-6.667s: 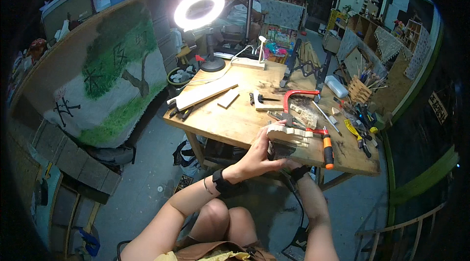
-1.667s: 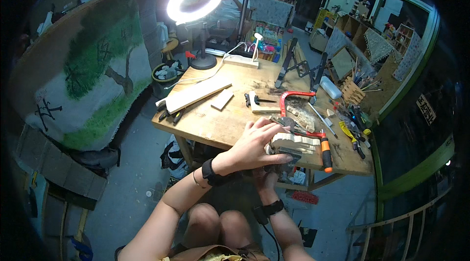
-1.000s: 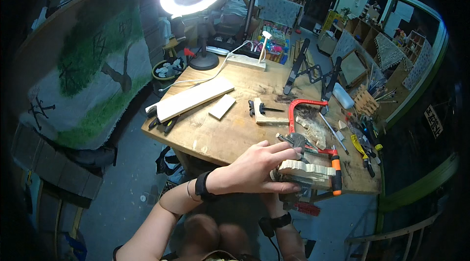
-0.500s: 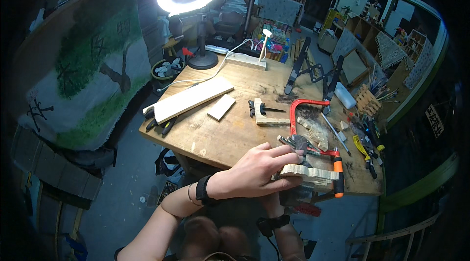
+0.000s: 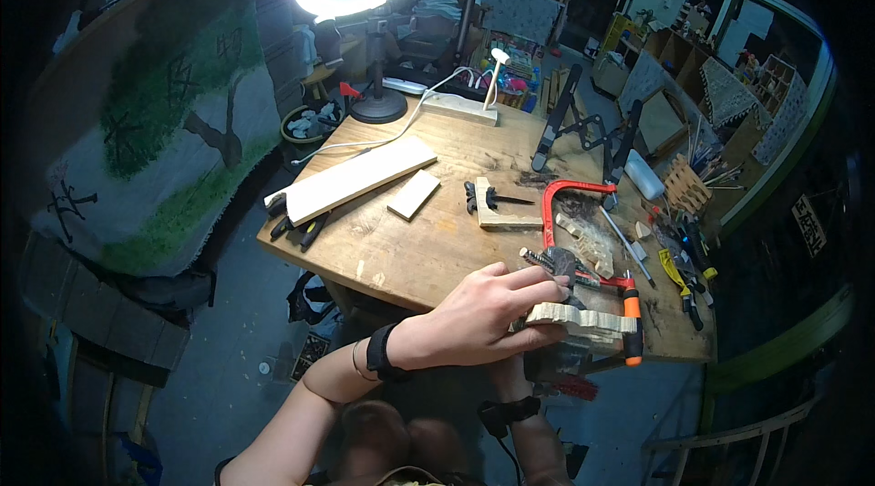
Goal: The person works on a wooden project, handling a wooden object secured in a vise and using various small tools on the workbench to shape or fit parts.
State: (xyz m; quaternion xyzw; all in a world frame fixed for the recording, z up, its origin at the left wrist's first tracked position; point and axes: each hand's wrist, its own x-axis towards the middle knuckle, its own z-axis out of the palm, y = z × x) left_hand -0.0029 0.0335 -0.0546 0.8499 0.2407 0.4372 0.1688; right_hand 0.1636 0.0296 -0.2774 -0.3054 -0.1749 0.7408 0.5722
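My left hand (image 5: 499,308) grips a pale, wavy-edged wood piece (image 5: 588,317) at the table's near right edge, fingers curled over its top and thumb along the near side. A dark metal fitting (image 5: 560,264), perhaps a vice, sits beside my fingertips. My right hand (image 5: 510,377) is mostly hidden below my left; only its wrist and forearm show clearly. A red-framed saw (image 5: 573,186) with an orange and black handle (image 5: 632,322) lies beside the wood piece. Further left on the table (image 5: 365,254) rest a long board (image 5: 360,178), a small block (image 5: 413,194) and a wooden L-shaped piece (image 5: 506,221).
A ring light (image 5: 377,106) and white cable stand at the back left, with a black folding stand (image 5: 583,131) at the back right. Tools (image 5: 684,276) crowd the right edge. Another person (image 5: 428,8) sits behind the light. A painted cloth (image 5: 173,167) hangs at left.
Over the last seconds my left hand and the wood piece sit lower and further right in view as the view has shifted. In the last half second they barely move.
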